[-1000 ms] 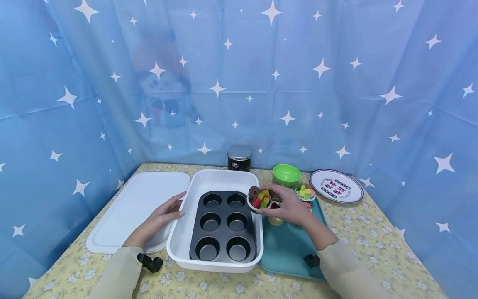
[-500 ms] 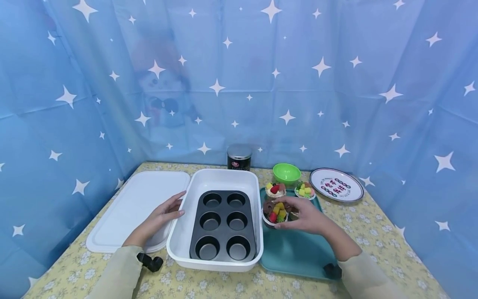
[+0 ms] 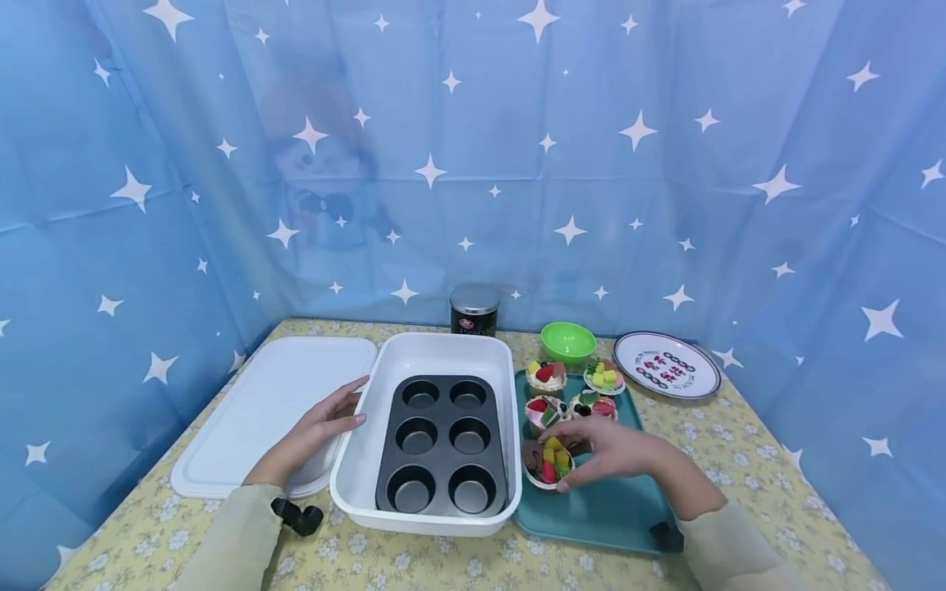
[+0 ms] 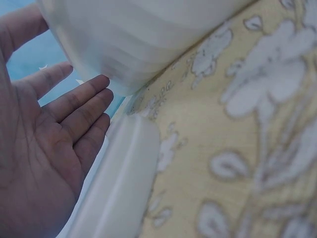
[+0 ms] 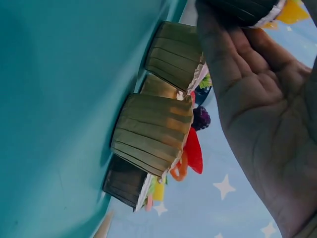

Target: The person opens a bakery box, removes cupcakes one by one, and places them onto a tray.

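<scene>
My right hand (image 3: pixel 612 450) grips a fruit-topped cupcake (image 3: pixel 548 466) low over the left part of the teal tray (image 3: pixel 591 517). In the right wrist view this cupcake's dark pleated cup (image 5: pixel 242 11) is at the fingertips, above the tray. Several other cupcakes (image 3: pixel 545 412) in pleated cups stand behind it on the tray. My left hand (image 3: pixel 319 428) is at the left side of the white bin (image 3: pixel 424 524), its fingers extended along the wall (image 4: pixel 124 44) in the left wrist view. Inside the bin lies a dark muffin pan (image 3: pixel 443 458), its cups holding nothing.
A white lid (image 3: pixel 273 410) lies left of the bin. Behind the bin stands a dark tin (image 3: pixel 474 316) with a silver top. A green bowl (image 3: pixel 567 341) and a white plate with a dark rim (image 3: pixel 631 382) are at the back right. Floral cloth (image 3: pixel 739 492) covers the table.
My right hand has carried the cupcake from over the bin's right edge rightward and nearer to me, above the tray. More cupcakes now show behind it. My left hand stays in place.
</scene>
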`<move>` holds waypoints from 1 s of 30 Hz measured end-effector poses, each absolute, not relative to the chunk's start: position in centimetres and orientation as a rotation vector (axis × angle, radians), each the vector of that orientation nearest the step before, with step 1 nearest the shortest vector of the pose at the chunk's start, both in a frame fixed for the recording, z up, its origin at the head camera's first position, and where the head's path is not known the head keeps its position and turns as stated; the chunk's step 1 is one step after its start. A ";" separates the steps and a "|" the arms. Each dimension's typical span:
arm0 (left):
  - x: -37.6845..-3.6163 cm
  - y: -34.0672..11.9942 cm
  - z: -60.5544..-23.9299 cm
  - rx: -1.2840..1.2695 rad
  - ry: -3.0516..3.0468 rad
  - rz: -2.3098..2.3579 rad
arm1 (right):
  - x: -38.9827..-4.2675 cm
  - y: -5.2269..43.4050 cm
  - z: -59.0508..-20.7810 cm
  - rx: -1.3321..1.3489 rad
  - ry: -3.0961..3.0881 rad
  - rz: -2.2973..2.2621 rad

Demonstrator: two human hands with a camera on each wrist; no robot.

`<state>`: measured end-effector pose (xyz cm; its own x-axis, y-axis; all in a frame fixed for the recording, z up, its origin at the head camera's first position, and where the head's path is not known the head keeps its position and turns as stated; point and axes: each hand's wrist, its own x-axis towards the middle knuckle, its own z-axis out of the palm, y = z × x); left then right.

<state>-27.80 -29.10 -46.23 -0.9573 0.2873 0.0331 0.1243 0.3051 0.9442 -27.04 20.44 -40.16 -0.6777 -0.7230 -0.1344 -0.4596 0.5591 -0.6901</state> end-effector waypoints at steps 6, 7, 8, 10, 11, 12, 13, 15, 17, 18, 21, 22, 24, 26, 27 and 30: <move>-27.8 -29.2 -46.2 0.390 2.429 1.723 | -27.2 20.5 -40.4 -0.925 2.364 -0.855; -27.9 -29.2 -46.3 0.394 2.430 1.721 | -27.2 20.5 -40.4 -0.918 2.360 -0.850; -27.9 -29.2 -46.3 0.403 2.431 1.718 | -27.2 20.5 -40.4 -0.912 2.354 -0.847; -28.0 -29.2 -46.4 0.386 2.422 1.730 | -27.3 20.6 -40.4 -0.902 2.346 -0.839; -28.0 -29.2 -46.4 0.389 2.420 1.733 | -27.3 20.6 -40.5 -0.898 2.344 -0.832; -28.0 -29.2 -46.4 0.400 2.420 1.733 | -27.3 20.6 -40.4 -0.900 2.342 -0.831; -28.1 -29.2 -46.4 0.410 2.419 1.733 | -27.3 20.7 -40.4 -0.899 2.337 -0.833; -28.1 -29.1 -46.4 0.419 2.413 1.739 | -27.2 20.7 -40.4 -0.895 2.326 -0.848; -28.1 -29.1 -46.5 0.422 2.410 1.742 | -27.1 20.8 -40.3 -0.896 2.302 -0.883; -28.1 -29.1 -46.5 0.421 2.410 1.740 | -27.1 20.9 -40.2 -0.900 2.289 -0.904; -28.1 -29.0 -46.5 0.420 2.411 1.734 | -27.0 21.0 -40.0 -0.911 2.258 -0.967; -28.1 -29.1 -46.5 0.412 2.410 1.736 | -27.0 21.1 -40.0 -0.918 2.253 -0.983; -28.0 -29.1 -46.4 0.411 2.422 1.728 | -27.2 21.0 -39.9 -0.941 2.260 -0.999; -28.0 -29.1 -46.3 0.408 2.439 1.714 | -27.4 20.9 -39.8 -0.965 2.266 -1.012; -28.0 -29.1 -46.3 0.400 2.446 1.709 | -27.5 20.8 -39.7 -0.982 2.273 -1.013; -28.0 -29.1 -46.2 0.366 2.468 1.692 | -28.1 20.5 -39.4 -1.036 2.280 -1.027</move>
